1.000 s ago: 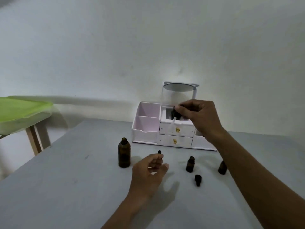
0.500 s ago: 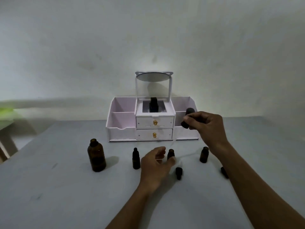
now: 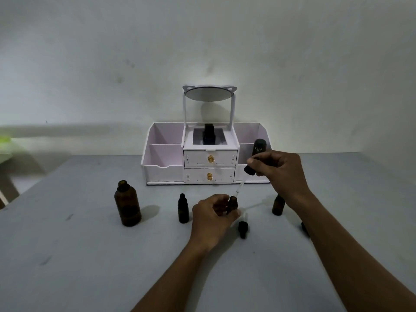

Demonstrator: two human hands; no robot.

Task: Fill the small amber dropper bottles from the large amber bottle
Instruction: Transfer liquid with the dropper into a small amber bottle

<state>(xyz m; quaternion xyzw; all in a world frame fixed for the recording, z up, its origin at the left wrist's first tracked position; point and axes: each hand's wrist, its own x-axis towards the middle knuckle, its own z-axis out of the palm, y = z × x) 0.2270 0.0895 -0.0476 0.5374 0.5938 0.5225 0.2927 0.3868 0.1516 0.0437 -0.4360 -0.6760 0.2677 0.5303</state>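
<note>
1. My left grip is curled round a small amber bottle. It holds the bottle upright on the bench, in front of the white drawer box, near its right half.
2. My right grip pinches a dropper by its black neck. It is up in the air in front of the right end of the drawer box.
3. This is the part that matters. The dropper is tilted, with its black top up and to the right. Its thin glass tube runs down and to the left, toward the small amber bottle.
4. The tube's tip is right at the bottle's mouth. I cannot tell if it is inside yet, or if there is liquid in the tube.
5. The left grip is the one closer to the bottle. The right grip is higher up and nearer the drawer box.
6. The large amber bottle stands open in front of the left end of the drawer box, well apart from both grips.
7. A capped little bottle stands between the large amber bottle and my left grip. A loose black cap lies on the side of my left grip away from the drawer box.
8. I think the next move is to slide the tip straight down into the mouth and squeeze. If the bottle tips, it may spill.
</note>
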